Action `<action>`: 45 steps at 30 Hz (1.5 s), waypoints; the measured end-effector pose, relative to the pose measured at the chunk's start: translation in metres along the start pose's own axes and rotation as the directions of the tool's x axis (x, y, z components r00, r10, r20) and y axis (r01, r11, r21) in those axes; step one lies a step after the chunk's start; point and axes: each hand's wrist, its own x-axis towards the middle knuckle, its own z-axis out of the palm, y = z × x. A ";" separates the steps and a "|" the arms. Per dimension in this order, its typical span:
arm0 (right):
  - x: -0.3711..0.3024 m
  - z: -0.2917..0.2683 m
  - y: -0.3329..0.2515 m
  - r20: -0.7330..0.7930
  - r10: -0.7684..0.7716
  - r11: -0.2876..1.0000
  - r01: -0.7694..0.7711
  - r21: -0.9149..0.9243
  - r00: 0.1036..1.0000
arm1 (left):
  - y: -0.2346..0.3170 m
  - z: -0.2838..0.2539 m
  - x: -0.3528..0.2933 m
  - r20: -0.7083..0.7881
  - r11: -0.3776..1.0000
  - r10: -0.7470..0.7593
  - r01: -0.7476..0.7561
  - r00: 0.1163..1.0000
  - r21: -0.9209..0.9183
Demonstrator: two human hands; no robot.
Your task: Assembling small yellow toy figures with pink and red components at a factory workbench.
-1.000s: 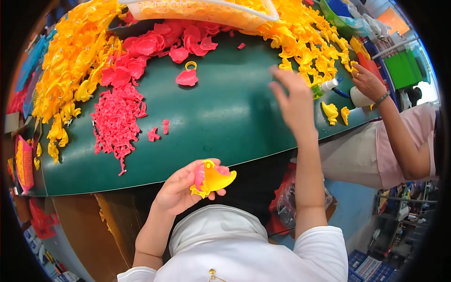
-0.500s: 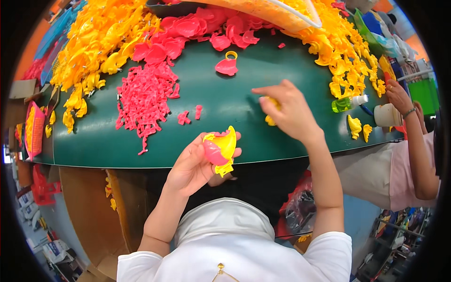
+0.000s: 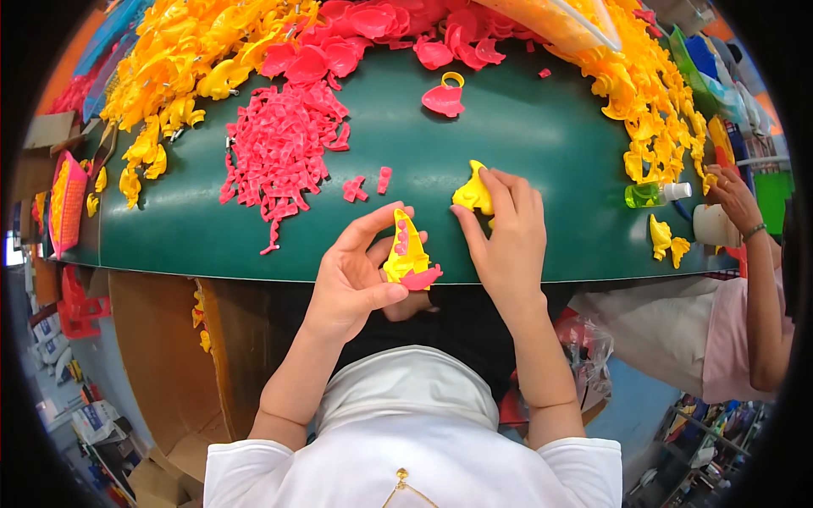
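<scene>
In my left hand (image 3: pixel 356 279), just over the table's near edge, is a yellow plastic toy part (image 3: pixel 410 250) with small pink pieces inside it and a pink flap at its lower end. The fingers are closed around it. My right hand (image 3: pixel 510 241) pinches a second yellow plastic part (image 3: pixel 474 191), curved and pointed, above the table to the right of the first. Beyond both hands lies a pink shell-like piece (image 3: pixel 443 101) with a yellow ring (image 3: pixel 453 80) at its top. A few small pink pieces (image 3: pixel 355 189) lie beyond my left hand.
The green table (image 3: pixel 398 144) carries a heap of small pink pieces (image 3: pixel 284 140), larger pink shells (image 3: pixel 368 21), and yellow parts at left (image 3: pixel 203 51) and right (image 3: pixel 652 102). A green-liquid bottle (image 3: pixel 648 195) stands near a co-worker's hand (image 3: pixel 735 199). An open cardboard box (image 3: pixel 161 356) sits below.
My right hand has drawn nearer with the yellow part, now held beside the left hand. The left hand has turned its part, so the pink flap now points down and right.
</scene>
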 end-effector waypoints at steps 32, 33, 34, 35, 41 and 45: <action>-0.001 -0.026 0.010 -0.049 -0.108 0.918 0.118 0.378 0.993 | 0.009 -0.001 -0.007 -0.021 0.997 0.025 -0.024 0.999 0.067; 0.005 -0.020 0.016 0.020 -0.127 0.958 0.117 0.262 0.992 | 0.011 -0.005 -0.009 -0.021 1.000 -0.023 0.023 1.000 -0.021; 0.012 -0.017 0.019 0.089 -0.137 0.982 0.124 0.142 0.987 | 0.012 -0.009 -0.011 -0.017 0.992 -0.070 0.068 0.997 -0.107; 0.020 -0.016 0.018 0.083 -0.151 0.980 0.138 0.143 0.985 | 0.011 -0.014 -0.013 0.031 0.996 -0.040 0.042 0.999 -0.077; 0.098 -0.014 -0.043 0.003 -0.433 0.864 0.414 0.286 0.902 | 0.008 -0.031 -0.029 0.040 0.897 -0.080 0.089 0.996 -0.433; 0.154 0.039 -0.107 0.178 -0.681 0.677 0.519 0.522 0.710 | 0.012 -0.039 -0.041 0.044 0.775 -0.033 0.053 0.999 -0.630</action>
